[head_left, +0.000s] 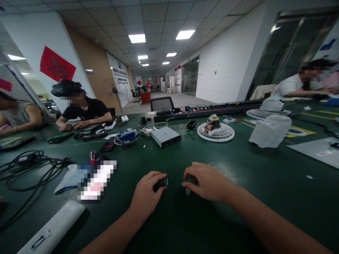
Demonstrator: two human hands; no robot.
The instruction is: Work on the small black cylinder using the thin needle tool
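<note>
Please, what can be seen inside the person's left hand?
The left hand holds a dark cylindrical object; its round end shows. The hand covers the rest, so its full shape cannot be seen.

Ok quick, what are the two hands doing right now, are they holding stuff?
Left hand: closed, holding a dark tube.
Right hand: curled close to a small round piece; can't tell if it's gripping anything.

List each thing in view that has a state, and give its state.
Left hand: closed around black cylinder
Right hand: fingers curled, grip unclear
Small disc: by the right hand, contact unclear
Cables: loosely coiled
Disc drive: lying flat, tray shut
Fan grille: lying flat
Ceiling lights: lit
</note>
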